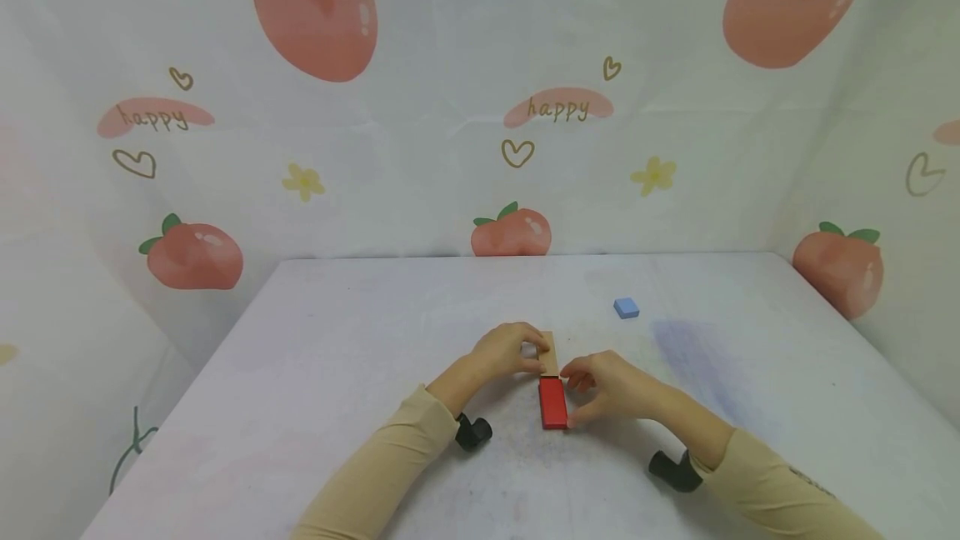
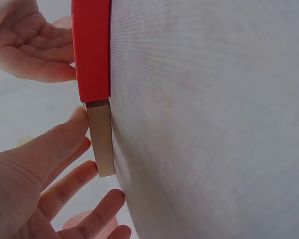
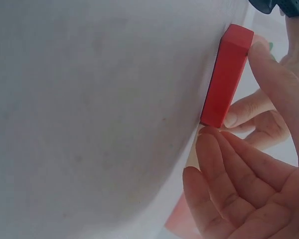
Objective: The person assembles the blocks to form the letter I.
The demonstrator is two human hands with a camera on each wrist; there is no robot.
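A flat red block (image 1: pixel 552 403) lies on the table, end to end with a light wooden block (image 1: pixel 551 357) just beyond it. My left hand (image 1: pixel 512 348) is at the wooden block's left side, its thumb and fingertips touching it. In the left wrist view, the fingers of that left hand (image 2: pixel 55 174) are spread along the wooden block (image 2: pixel 101 142). My right hand (image 1: pixel 618 386) is at the red block's right side, thumb by its near end and fingers by the join. The right wrist view shows the red block (image 3: pixel 226 77) between thumb and fingertips, not enclosed by them.
A small blue block (image 1: pixel 626 307) lies farther back, right of the two blocks. Black wrist devices (image 1: pixel 474 433) sit under both wrists. Behind the white table (image 1: pixel 375 298) hangs a fruit-printed cloth (image 1: pixel 420 107). A bluish smudge marks the table at right.
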